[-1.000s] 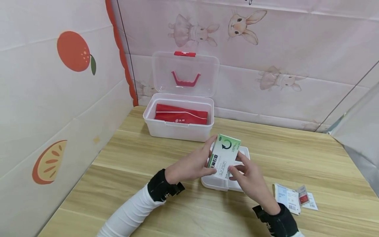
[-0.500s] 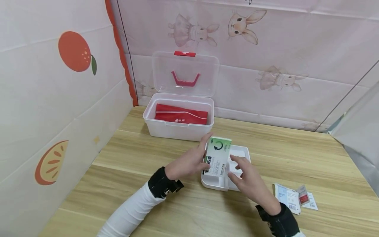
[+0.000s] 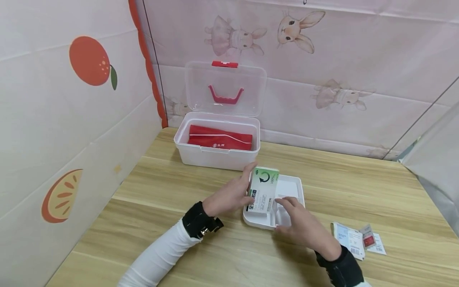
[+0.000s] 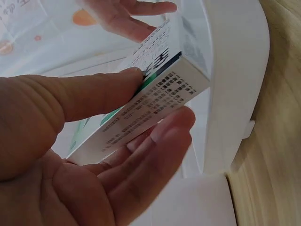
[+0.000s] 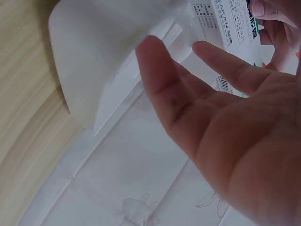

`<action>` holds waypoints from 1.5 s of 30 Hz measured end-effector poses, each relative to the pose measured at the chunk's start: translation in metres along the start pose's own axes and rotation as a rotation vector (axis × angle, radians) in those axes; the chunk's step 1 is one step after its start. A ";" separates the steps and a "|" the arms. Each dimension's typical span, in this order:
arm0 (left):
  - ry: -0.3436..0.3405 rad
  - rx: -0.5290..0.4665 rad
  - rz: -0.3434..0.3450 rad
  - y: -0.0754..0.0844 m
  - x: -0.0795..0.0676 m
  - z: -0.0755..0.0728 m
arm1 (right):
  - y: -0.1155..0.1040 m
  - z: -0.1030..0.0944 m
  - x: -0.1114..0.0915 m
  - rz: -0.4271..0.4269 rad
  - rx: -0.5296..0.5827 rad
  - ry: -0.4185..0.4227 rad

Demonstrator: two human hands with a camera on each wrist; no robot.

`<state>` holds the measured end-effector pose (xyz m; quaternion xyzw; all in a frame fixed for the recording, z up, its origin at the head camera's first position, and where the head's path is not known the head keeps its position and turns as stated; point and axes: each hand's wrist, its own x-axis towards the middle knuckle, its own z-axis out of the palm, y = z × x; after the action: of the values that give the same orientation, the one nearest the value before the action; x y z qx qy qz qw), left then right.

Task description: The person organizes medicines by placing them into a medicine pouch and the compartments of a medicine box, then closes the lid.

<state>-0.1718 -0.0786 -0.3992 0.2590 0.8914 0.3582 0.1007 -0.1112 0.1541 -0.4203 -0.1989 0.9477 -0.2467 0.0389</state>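
While L hand (image 3: 229, 196) grips the carton (image 3: 264, 187) betw. thumb and fingers over the tray (image 3: 291, 184), R hand (image 3: 306, 227) is alongside, fingers parted, unladen — tray contact unclear. Carton's L edge partly hidden by L hand; small print illeg.

White-green box (image 3: 264, 189), tilted, over white tray (image 3: 291, 185)

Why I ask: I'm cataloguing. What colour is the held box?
The box is mostly white, green at one end, with dark print; best in the head view.
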 end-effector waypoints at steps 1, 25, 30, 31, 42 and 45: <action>-0.008 0.002 -0.004 -0.001 0.000 0.001 | 0.000 0.001 0.000 0.005 -0.001 -0.002; -0.075 0.020 -0.123 -0.012 0.008 0.007 | -0.003 -0.001 0.004 0.114 -0.002 -0.094; -0.052 0.086 -0.145 -0.014 0.008 0.009 | -0.004 -0.001 0.003 0.106 -0.019 -0.089; -0.051 0.097 -0.151 -0.014 0.008 0.009 | -0.003 -0.001 0.003 0.105 -0.025 -0.086; -0.027 0.241 -0.155 -0.015 0.011 0.013 | -0.002 -0.001 0.004 0.108 -0.036 -0.079; -0.044 0.297 -0.088 -0.015 0.013 0.015 | -0.001 -0.001 0.004 0.101 -0.044 -0.076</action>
<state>-0.1825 -0.0716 -0.4203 0.2398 0.9425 0.2118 0.0964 -0.1142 0.1522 -0.4189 -0.1611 0.9595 -0.2155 0.0829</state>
